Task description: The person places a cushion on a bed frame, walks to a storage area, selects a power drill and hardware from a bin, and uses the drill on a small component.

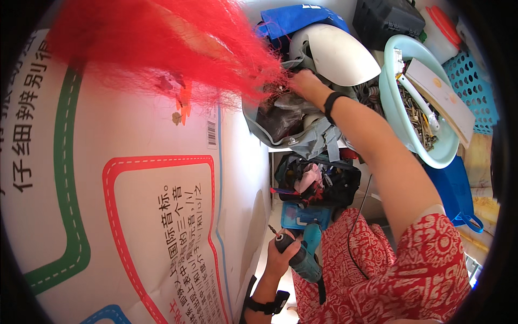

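My left hand [277, 256] is closed around the front of a teal and black cordless drill [306, 264], just behind its chuck. A drill bit [273, 231] sticks out of the chuck, pointing up and left in the view. My right hand [304, 82] reaches into an open grey fabric bag [313, 141], its fingers hidden, so I cannot tell whether they hold anything. Inside the bag lies clear plastic wrapping [283, 115] over dark contents. A smooth white curved shell [344, 56] rests at the bag's far side, close to my right hand.
A blurred mass of red fibres [170, 44] covers the upper left. Left is a printed poster [162, 170] bearing writing. A pale blue basin [390, 93] holds many small metal pieces and a white board [441, 97]. Below the bag are a black tool bag [344, 182] and a blue case [291, 216].
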A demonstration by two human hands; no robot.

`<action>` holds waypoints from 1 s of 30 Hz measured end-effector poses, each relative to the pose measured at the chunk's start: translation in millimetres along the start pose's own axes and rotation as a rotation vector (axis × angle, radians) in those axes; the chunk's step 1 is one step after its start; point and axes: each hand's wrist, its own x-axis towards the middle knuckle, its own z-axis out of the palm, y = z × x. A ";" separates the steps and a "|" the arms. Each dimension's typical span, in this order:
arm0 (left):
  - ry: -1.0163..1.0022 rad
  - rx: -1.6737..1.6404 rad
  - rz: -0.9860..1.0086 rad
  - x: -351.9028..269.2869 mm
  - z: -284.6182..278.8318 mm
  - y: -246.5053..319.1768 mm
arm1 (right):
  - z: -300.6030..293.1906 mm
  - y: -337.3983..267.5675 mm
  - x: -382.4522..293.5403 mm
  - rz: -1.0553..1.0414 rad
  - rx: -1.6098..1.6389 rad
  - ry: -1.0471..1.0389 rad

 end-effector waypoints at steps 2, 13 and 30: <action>-0.013 0.001 -0.001 -0.3 -1.5 -0.2 | -29.5 10.8 -14.8 -0.024 0.034 0.026; -0.075 -0.025 0.014 -6.3 4.8 5.2 | -135.9 8.1 -95.0 0.543 0.506 0.250; 0.027 -0.240 0.087 -41.5 62.2 6.5 | -142.1 -16.4 -155.2 0.683 2.361 0.101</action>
